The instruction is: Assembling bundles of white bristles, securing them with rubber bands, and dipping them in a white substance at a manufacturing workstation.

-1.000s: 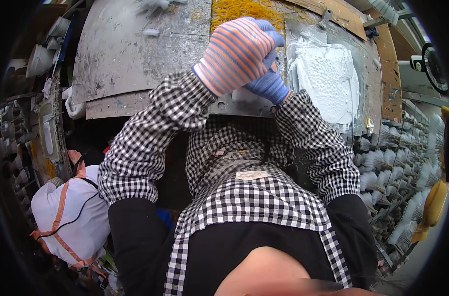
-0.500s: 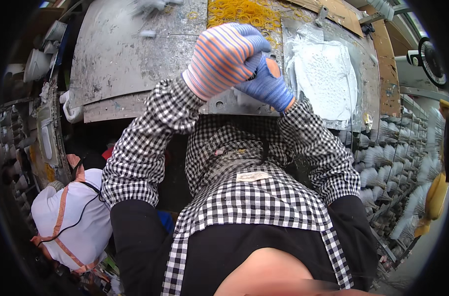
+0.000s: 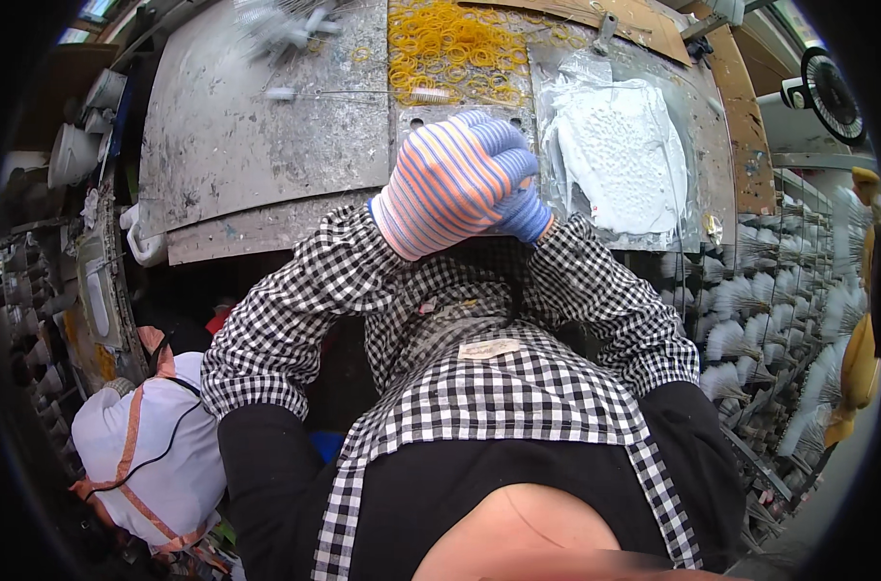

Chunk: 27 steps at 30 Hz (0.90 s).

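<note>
My left hand (image 3: 452, 186), in an orange-and-blue striped glove, is closed, its fingers curled over my right hand (image 3: 528, 214). The right one wears a blue glove and is mostly covered by the left; its fingers are hidden. Whatever lies between the two hands does not show. Both are held together above the table's near edge. Just beyond them is a pile of yellow rubber bands (image 3: 455, 48). A thin wire brush with a white bristle end (image 3: 431, 95) lies at the near side of that pile.
On the right of the table lies a sheet of lumpy white paste (image 3: 620, 155). White-bristled brushes (image 3: 290, 29) are heaped at the far left. Racks of white brushes (image 3: 750, 320) stand to my right. A person in a white head covering (image 3: 155, 445) is at my lower left.
Both hands have come down closer to my body. The left hand has closed over the right, covering the bare thumb and the dark spot that showed between them.
</note>
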### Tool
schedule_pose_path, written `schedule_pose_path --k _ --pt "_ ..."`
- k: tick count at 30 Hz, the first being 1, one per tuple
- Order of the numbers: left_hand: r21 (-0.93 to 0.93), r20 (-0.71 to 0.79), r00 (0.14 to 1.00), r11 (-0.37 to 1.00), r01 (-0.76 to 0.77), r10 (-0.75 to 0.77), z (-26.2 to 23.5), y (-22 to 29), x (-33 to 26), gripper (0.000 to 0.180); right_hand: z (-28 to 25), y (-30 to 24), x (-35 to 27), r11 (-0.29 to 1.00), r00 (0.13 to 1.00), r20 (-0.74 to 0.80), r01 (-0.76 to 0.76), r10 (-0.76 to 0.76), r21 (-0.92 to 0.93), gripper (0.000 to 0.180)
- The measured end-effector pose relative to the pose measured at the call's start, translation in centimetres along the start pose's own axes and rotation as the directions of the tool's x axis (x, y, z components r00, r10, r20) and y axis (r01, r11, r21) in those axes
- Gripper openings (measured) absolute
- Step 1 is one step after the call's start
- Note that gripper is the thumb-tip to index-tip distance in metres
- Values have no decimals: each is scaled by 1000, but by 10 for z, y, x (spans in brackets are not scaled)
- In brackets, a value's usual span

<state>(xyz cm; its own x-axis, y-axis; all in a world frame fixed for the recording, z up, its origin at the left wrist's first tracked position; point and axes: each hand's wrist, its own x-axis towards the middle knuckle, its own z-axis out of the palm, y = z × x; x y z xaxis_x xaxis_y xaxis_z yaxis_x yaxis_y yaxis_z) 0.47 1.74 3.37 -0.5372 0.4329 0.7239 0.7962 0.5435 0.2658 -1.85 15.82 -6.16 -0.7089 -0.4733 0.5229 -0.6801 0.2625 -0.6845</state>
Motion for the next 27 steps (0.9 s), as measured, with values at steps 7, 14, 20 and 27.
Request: schedule_pose_path --k 7,14,20,27 --pt "7 7 999 999 31 -31 -30 1 45 18 -3 -5 20 992 993 58 -102 98 68 24" --pt "-53 262 959 991 124 -106 -4 -2 35 18 6 12 -26 943 975 -28 -204 219 263 28" --pt "-72 217 950 975 -212 223 65 35 105 14 -108 18 -58 939 975 -183 -175 124 -296 40" --pt "-248 349 819 888 -388 456 154 59 191 13 -197 69 -129 752 940 -56 -303 336 -585 53"
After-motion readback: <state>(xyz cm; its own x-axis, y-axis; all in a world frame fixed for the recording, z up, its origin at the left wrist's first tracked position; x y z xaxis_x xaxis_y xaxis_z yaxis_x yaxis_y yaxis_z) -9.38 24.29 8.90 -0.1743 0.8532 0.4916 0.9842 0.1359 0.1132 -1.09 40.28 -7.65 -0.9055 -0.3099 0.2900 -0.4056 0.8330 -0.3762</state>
